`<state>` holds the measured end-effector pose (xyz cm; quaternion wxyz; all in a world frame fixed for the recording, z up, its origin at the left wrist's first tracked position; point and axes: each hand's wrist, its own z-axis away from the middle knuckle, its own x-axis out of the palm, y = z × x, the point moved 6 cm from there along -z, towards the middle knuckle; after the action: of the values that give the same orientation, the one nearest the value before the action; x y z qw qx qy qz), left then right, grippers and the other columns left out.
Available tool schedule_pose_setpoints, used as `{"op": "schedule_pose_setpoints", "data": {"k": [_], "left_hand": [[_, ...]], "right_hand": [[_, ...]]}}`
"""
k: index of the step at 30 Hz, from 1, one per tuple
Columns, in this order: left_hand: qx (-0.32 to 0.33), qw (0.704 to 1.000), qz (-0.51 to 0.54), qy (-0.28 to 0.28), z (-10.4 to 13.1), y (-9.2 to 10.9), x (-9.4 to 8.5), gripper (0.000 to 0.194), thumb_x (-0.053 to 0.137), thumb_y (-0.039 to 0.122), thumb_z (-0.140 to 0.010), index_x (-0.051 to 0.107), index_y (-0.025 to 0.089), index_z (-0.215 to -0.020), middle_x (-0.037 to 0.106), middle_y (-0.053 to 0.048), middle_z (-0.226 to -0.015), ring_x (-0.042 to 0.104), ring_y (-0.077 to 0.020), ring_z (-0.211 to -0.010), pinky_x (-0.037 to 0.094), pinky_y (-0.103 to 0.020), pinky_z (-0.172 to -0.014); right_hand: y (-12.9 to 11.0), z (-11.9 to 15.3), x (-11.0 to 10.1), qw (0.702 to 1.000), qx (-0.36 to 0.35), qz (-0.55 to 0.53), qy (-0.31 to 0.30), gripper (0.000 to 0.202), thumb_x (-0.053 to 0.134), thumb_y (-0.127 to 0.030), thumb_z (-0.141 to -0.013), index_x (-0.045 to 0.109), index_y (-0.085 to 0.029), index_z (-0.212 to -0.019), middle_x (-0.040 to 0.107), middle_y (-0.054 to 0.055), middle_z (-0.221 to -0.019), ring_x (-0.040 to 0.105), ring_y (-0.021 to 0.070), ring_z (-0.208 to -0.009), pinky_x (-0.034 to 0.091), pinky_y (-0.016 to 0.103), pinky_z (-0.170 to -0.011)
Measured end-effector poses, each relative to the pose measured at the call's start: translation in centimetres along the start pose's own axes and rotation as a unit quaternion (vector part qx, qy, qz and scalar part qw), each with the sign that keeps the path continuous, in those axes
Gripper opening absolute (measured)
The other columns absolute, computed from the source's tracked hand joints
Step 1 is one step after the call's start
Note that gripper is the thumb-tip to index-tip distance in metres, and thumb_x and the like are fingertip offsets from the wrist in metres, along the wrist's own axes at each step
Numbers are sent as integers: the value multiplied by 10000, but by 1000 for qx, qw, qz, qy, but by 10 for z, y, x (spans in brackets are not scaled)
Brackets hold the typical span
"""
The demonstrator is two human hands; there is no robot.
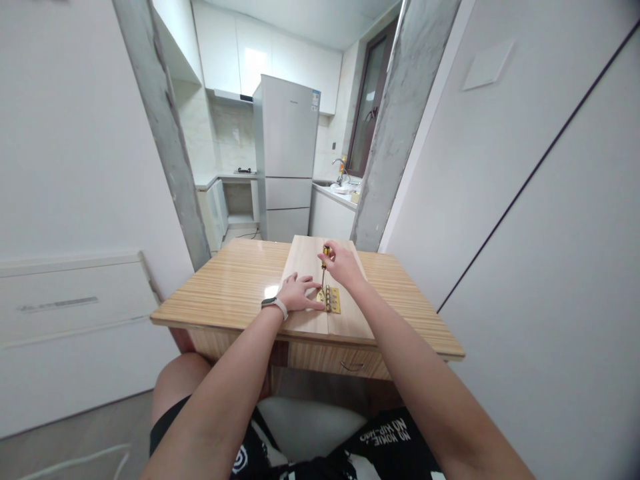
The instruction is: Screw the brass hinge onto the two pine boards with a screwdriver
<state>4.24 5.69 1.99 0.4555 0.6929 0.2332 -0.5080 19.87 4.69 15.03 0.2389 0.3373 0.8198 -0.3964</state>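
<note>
A brass butt hinge (335, 301) lies across the seam between two pale wooden boards (306, 257) on the desk. My right hand (343, 262) grips a screwdriver (325, 257) with a yellow and black handle. The screwdriver stands almost upright, its tip down at the hinge's left leaf. My left hand (298, 293), with a banded watch on the wrist, rests on the left board. Its fingers are spread, and the thumb and forefinger reach to either side of the left leaf, partly hiding it. Any screw under the tip is too small to make out.
The striped wooden desk (240, 280) has a drawer with a metal handle (352, 366) at its front. A grey refrigerator (287, 147) stands beyond it, with a sink counter (335, 195) to the right. White panels rise on both sides of the desk.
</note>
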Motion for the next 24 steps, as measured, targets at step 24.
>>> {"op": "schedule_pose_setpoints", "data": {"k": [24], "left_hand": [[-2, 1000, -5, -4, -1, -1, 1, 1012, 649, 994, -650, 571, 487, -1523, 389, 25, -1721, 191, -529, -1588, 158, -662, -1287]], "right_hand": [[16, -6, 16, 979, 54, -174, -95, 280, 501, -204, -994, 675, -218, -1212, 751, 52, -1030, 656, 95, -575, 534, 236, -605]]}}
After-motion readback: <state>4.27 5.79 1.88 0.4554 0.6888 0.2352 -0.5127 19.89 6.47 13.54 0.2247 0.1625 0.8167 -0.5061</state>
